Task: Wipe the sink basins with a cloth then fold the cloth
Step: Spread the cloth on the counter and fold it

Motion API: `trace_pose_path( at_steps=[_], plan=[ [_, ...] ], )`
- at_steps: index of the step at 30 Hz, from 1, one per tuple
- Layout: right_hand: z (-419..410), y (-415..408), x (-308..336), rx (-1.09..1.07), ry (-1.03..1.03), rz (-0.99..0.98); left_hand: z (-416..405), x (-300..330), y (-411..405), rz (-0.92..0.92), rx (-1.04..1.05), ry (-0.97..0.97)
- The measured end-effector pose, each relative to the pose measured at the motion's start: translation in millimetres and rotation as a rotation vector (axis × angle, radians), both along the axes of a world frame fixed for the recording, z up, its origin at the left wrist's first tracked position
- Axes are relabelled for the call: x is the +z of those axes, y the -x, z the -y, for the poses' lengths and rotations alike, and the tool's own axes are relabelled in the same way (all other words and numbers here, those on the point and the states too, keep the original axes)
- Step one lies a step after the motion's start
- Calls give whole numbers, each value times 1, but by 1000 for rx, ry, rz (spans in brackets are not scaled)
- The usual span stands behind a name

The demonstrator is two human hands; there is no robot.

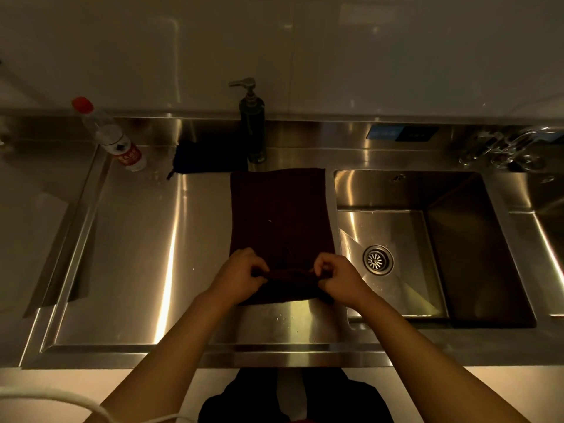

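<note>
you have the dark red cloth (279, 215) spread flat on the steel drainboard (137, 254), its right edge running along the left rim of the sink basin (457, 239) and its far edge close to the back ledge. your left hand (239, 276) and right hand (340, 280) sit close together at the near end of the cloth, each with fingers and thumb curled to pinch a raised ridge of the fabric, so both are clamped on the cloth rather than lying loose. the pinched fold stands up between your hands, and a short strip of cloth lies flat on the near side of it. the basin beside it has a round drain strainer (377, 260) near its left front part, and a second basin shows at the far right edge. on the back ledge, a pump dispenser (252, 123) stands upright just beyond the cloth's far edge, a darker cloth (207, 158) lies to its left, and a clear bottle (111, 135) with a red cap stands near the drainboard's far left corner. a tap (512, 145) sits at the far right of the ledge.
</note>
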State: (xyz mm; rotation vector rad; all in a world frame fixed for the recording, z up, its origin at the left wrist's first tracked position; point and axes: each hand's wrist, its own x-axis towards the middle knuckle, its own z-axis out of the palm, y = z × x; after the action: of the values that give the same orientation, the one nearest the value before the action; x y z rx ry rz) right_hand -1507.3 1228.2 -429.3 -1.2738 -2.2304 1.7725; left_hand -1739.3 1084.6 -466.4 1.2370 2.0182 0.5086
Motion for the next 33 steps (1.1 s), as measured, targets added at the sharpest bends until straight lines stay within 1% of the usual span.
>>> trace_pose_path(
  at_steps=[2,5,7,9,11,12,14,15,17,20,22,24,27,30,33],
  plan=[
    [2,-7,3,-6,64,-24,16,10,5,68,3,-50],
    [5,1,8,-90,114,-89,31,22,7,185,75,-22],
    [4,15,12,-101,123,-140,28,31,3,235,83,-8],
    [2,35,20,-12,116,-184,15,37,-1,215,53,-20],
    [-2,56,27,87,61,-212,0,40,-4,168,15,-59],
    [-4,65,29,95,22,-221,-7,41,-4,148,29,-77],
    [-10,79,30,-8,-39,-223,-14,39,0,121,147,-111],
    [-15,83,28,-76,-73,-193,-15,38,3,116,223,-123],
    [-25,85,20,-132,-163,-48,-10,36,12,124,356,-145],
    [-31,80,-3,-26,-220,194,-1,33,23,157,485,-157],
    [-24,78,-17,44,-202,280,2,30,28,144,555,-155],
    [-16,79,-28,72,-257,310,3,30,31,163,624,-171],
    [-12,80,-36,35,-297,301,4,31,34,291,745,-215],
    [-21,75,-37,-6,-234,295,5,31,36,334,759,-227],
    [-39,63,-31,-139,-84,201,1,33,39,374,740,-252]
  ],
)
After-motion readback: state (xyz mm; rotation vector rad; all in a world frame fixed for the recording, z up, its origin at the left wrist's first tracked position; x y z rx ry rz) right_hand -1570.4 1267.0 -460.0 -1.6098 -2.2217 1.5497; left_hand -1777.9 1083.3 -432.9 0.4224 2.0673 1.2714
